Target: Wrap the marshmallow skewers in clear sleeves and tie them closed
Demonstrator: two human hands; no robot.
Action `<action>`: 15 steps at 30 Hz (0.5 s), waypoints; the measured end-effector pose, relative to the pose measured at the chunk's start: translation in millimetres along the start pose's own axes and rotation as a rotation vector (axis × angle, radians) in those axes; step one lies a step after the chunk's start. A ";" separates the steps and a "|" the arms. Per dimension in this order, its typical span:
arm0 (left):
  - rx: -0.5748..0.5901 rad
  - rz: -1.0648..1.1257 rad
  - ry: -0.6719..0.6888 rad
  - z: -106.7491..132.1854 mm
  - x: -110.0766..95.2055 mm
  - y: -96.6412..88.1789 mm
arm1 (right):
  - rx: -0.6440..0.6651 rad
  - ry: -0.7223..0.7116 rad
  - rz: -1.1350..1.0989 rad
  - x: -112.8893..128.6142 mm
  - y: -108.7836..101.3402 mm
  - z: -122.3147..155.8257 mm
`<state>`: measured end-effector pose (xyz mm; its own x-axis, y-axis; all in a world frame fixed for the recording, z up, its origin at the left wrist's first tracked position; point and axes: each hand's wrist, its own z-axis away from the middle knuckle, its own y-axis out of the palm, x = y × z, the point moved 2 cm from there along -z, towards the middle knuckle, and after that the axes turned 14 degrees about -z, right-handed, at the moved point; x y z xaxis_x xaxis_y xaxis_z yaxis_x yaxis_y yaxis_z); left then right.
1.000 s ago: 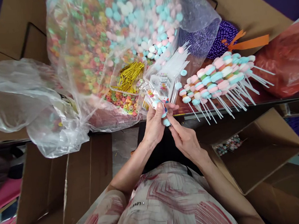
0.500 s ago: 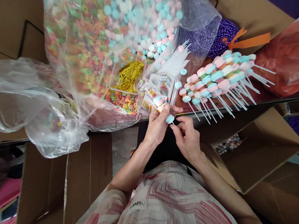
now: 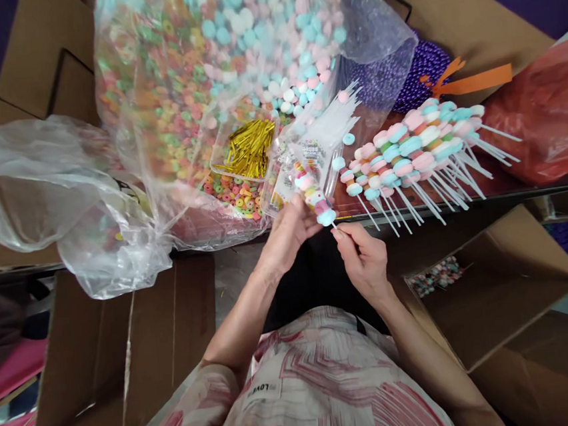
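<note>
Pinching one candy skewer [image 3: 315,196] between them, the right hand [image 3: 366,262] grips its stick while the left hand [image 3: 286,233] closes around its candies.

A large clear plastic bag [image 3: 248,49] of pastel candy discs and coloured candy rings is being supported by the table edge [image 3: 464,201], with a crumpled clear bag [image 3: 45,189] lying just beside it. Gold twist ties [image 3: 250,148] are being held in a clear tray, near a bundle of white sticks [image 3: 330,118]. Finished candy skewers [image 3: 408,151] are being kept in a fanned pile, close to purple beads [image 3: 415,70] and an orange ribbon [image 3: 477,79]. A red bag [image 3: 550,113] is being cropped at the frame's edge. Open cardboard boxes [image 3: 102,364] are being kept below the table.
</note>
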<state>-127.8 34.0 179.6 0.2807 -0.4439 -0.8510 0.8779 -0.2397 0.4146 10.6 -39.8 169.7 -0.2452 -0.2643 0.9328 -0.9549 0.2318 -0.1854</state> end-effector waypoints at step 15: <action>-0.181 0.005 0.048 -21.1 -6.6 -19.8 | 0.124 0.024 0.056 0.8 -1.1 -3.2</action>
<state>-138.8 59.9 170.2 0.2996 -0.4016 -0.8654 0.9307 -0.0763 0.3577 12.1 -37.3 171.6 -0.2962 -0.2313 0.9267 -0.9535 0.1282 -0.2728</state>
